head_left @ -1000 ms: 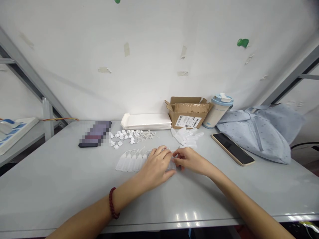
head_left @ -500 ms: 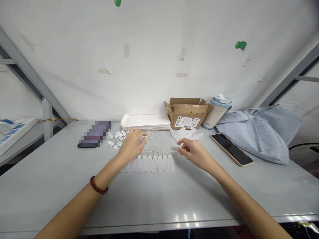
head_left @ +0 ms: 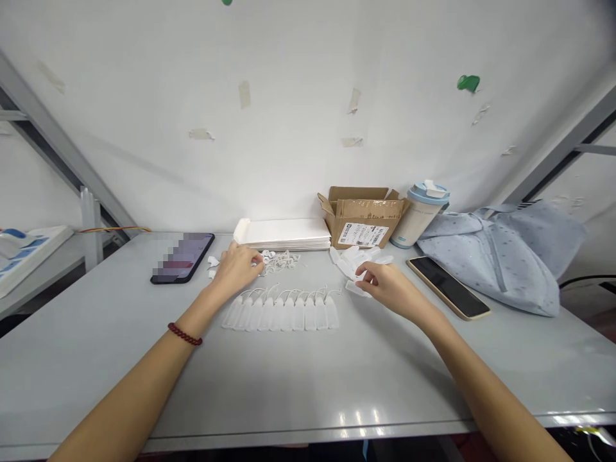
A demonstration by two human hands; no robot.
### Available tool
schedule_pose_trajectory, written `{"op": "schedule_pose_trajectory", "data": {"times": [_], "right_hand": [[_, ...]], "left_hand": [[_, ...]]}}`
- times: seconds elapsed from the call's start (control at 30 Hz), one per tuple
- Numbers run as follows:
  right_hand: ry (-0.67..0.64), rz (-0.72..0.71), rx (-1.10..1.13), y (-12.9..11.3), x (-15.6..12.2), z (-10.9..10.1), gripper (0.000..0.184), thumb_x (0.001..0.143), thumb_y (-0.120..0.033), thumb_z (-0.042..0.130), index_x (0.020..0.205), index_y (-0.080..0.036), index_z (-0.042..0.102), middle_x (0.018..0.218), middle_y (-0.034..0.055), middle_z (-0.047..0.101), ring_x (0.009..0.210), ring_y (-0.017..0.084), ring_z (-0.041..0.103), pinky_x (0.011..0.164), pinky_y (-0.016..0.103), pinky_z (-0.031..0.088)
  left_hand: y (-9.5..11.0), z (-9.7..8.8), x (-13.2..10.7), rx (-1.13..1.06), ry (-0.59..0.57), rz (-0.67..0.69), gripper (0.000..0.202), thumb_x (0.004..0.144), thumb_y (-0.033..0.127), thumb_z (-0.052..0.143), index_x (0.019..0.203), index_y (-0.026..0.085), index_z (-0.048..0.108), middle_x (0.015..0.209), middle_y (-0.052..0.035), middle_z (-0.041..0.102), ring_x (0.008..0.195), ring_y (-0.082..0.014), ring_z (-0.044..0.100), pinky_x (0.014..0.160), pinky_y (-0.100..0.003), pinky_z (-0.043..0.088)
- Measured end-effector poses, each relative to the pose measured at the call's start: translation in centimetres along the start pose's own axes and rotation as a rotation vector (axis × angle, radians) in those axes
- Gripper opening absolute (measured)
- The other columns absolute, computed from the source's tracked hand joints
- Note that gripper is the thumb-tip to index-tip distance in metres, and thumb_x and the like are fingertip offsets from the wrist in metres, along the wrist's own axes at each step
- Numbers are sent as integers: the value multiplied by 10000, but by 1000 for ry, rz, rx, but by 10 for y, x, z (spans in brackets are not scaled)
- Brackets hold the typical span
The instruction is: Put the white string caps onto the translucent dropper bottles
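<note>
A row of several translucent white plastic sleeves (head_left: 282,317) lies on the table, each with a thin white cord looped at its top. My left hand (head_left: 237,265) is over the small white pieces (head_left: 212,262), beside a tangle of white cords (head_left: 286,260). Its fingers are curled together, and whatever they pinch is hidden. My right hand (head_left: 387,287) pinches the end of a loose translucent sleeve (head_left: 359,289) at the near side of a small pile of such sleeves (head_left: 349,258).
Behind the cords lies a stack of white flat packets (head_left: 289,235). An open cardboard box (head_left: 364,221), a blue-lidded cup (head_left: 418,215) and a pale blue cloth bag (head_left: 495,260) stand at the back right. Phones lie at left (head_left: 185,260) and right (head_left: 447,287).
My left hand has moved left and back from the sleeve row to the small white pieces. My right hand has shifted slightly right, from the row's end to the loose sleeves, and closed on one.
</note>
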State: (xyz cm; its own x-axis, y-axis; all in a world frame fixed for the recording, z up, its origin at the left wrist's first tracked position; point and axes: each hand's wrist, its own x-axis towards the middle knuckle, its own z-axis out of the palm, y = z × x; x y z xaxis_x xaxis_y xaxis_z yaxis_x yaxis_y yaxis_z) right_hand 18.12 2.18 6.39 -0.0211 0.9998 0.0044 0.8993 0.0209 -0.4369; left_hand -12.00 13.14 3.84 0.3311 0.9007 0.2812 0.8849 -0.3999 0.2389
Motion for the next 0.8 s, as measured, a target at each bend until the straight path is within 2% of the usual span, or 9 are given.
{"op": "schedule_pose_trajectory", "data": {"times": [0.33,0.47,0.67,0.8], "right_hand": [[-37,23,-32,-3,-1,0,164,787,-216,565,947,-189,589,864,47,678,748,180,587,587,256,384],[-59,8,-62,-3,-1,0,194,757,-182,590,950,-191,592,962,51,661,775,176,585,611,257,391],[-45,-11,-105,0,0,4,175,728,-141,581,895,-191,600,920,49,649,752,171,575,599,256,369],[-47,-17,-140,2,2,7,178,735,-143,581,908,-184,598,935,57,642,763,179,579,603,258,366]], "left_hand": [[6,0,2,-3,42,-14,223,781,225,478,722,200,692,828,-101,691,934,-333,508,757,-420,405],[6,-4,3,-23,101,-39,224,805,244,471,768,185,684,871,-107,684,945,-324,501,788,-423,402],[7,-10,2,-89,217,-78,207,831,280,472,807,192,658,905,-70,693,973,-291,525,860,-411,395],[13,-15,-1,-221,292,-82,183,815,273,491,785,187,650,872,-55,703,924,-254,570,827,-361,428]]}}
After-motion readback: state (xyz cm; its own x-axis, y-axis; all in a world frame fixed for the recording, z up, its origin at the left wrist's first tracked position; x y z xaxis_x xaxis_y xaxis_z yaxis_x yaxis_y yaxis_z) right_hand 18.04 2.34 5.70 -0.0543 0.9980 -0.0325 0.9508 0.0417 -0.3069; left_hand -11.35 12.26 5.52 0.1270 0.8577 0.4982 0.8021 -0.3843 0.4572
